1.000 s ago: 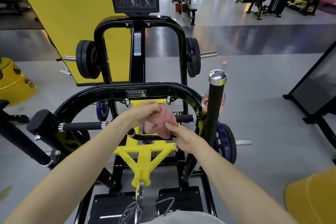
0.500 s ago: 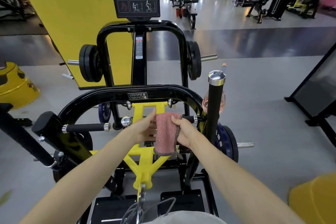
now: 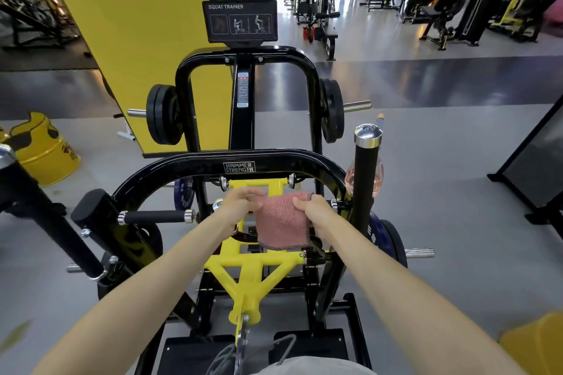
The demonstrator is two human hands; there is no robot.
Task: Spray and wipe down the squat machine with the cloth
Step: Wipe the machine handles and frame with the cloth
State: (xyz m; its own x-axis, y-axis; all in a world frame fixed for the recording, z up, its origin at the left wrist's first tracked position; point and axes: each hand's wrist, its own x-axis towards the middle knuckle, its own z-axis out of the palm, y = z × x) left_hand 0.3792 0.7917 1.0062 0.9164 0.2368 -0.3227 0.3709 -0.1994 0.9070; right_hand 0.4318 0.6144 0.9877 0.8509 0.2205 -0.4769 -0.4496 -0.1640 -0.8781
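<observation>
Both forearms are bare along their whole visible length, from the lower corners up to the left hand [image 3: 240,205] and the right hand [image 3: 315,211]. At the bottom edge shows a curved patch of plain light-grey fabric garment [image 3: 307,367], with thin grey cables [image 3: 224,356] looping just beside it on its left

- The cloth [image 3: 281,222] was pink fabric, coarsely knit and matt.
- The squat machine [image 3: 213,166] had a frame of glossy black painted metal that caught the light.
- Its yellow brace [image 3: 246,277] was smooth painted metal with a soft shine.
- The post cap [image 3: 368,132] was polished chrome.
- The handle grip [image 3: 155,217] looked matt black and rubbery.
- The floor [image 3: 457,192] was smooth grey with a faint sheen.
</observation>
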